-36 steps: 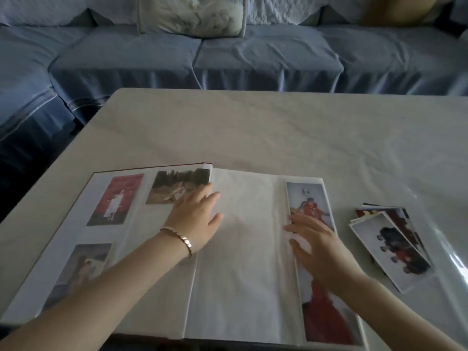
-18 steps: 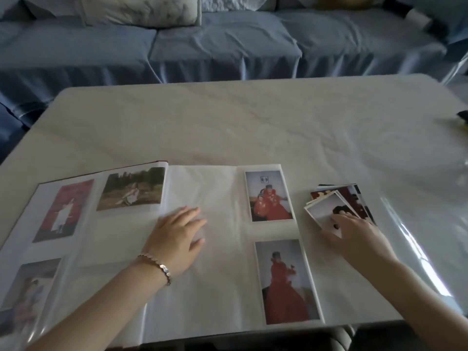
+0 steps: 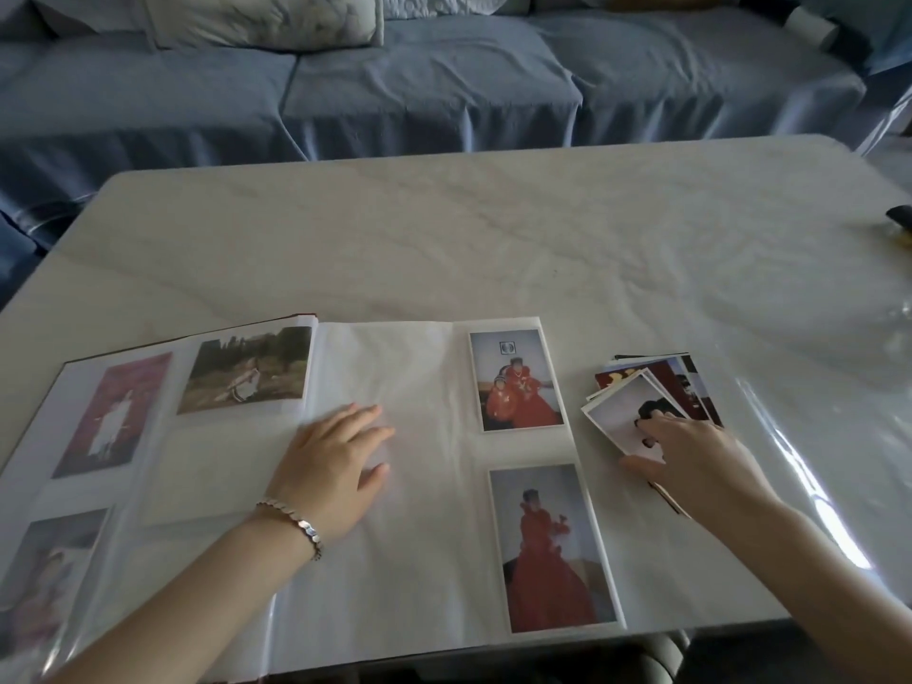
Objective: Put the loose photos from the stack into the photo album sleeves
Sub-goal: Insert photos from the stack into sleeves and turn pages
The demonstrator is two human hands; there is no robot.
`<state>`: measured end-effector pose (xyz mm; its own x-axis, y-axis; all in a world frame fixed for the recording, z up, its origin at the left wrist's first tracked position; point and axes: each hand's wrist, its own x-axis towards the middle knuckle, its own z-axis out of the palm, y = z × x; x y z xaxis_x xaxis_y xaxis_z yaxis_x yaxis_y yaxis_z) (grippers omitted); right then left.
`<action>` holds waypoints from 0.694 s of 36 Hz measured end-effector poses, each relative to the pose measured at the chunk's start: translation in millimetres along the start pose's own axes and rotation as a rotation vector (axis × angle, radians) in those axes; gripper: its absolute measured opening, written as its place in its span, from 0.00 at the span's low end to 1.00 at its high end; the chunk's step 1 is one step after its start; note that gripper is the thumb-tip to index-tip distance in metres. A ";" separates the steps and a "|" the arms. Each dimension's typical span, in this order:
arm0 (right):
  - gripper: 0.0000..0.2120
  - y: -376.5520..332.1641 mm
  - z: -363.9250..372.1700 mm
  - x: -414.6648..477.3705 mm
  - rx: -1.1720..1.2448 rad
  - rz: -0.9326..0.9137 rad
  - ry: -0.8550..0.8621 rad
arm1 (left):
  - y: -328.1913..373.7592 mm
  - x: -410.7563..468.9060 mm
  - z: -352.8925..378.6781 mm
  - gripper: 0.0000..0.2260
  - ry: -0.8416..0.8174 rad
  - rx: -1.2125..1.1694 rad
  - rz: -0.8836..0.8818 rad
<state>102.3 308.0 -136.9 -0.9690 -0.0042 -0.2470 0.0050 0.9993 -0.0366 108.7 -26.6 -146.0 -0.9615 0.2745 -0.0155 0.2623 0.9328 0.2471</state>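
Note:
An open photo album (image 3: 419, 575) lies flat at the table's near edge. Its left page holds three photos in sleeves. Its right page shows two photos of people in red, an upper one (image 3: 515, 380) and a lower one (image 3: 548, 548). My left hand (image 3: 335, 466) rests flat on the white page near the spine, fingers straight. To the right of the album lies a fanned stack of loose photos (image 3: 651, 392). My right hand (image 3: 691, 461) lies on the top photo of that stack, fingertips on its face and thumb at its near edge.
The pale marble-look table (image 3: 469, 239) carries a clear plastic cover that shines at the right. A small dark object (image 3: 900, 214) sits at the far right edge. Beyond the table stands a blue sofa (image 3: 444, 81) with a light cushion (image 3: 266, 17).
My right hand left the album's right page and moved right onto the loose stack. The page now lies flat, showing both photos. My left hand slid slightly toward me.

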 end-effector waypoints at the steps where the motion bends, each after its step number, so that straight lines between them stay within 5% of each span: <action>1: 0.18 0.4 -0.9 0.3 0.006 0.000 0.003 | -0.6 0.5 0.3 0.17 -0.005 0.004 0.004; 7: 0.09 -1.6 -3.5 -1.7 -0.154 -0.073 -0.020 | -1.2 1.0 0.1 0.18 -0.050 0.010 -0.019; 11: 0.08 -5.0 -3.0 -6.9 -0.067 0.028 0.147 | 3.4 3.2 0.5 0.15 -0.018 -0.036 -0.052; 16: 0.07 -33.5 -11.2 -17.8 0.260 -0.157 0.577 | 30.9 7.1 -10.7 0.07 0.112 -0.491 -0.179; 21: 0.13 -81.9 -19.2 -22.9 0.365 -0.472 0.668 | 60.0 17.2 -29.7 0.12 -0.214 -1.271 -0.487; 25: 0.13 -117.6 -20.5 -25.8 0.395 -0.690 0.610 | 64.4 15.9 -36.1 0.08 -0.170 -1.452 -0.576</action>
<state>121.6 191.3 -106.5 -0.7513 -0.4486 0.4841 -0.6317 0.7011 -0.3307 107.4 29.4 -95.4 -0.8541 0.0896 -0.5124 -0.5185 -0.0677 0.8524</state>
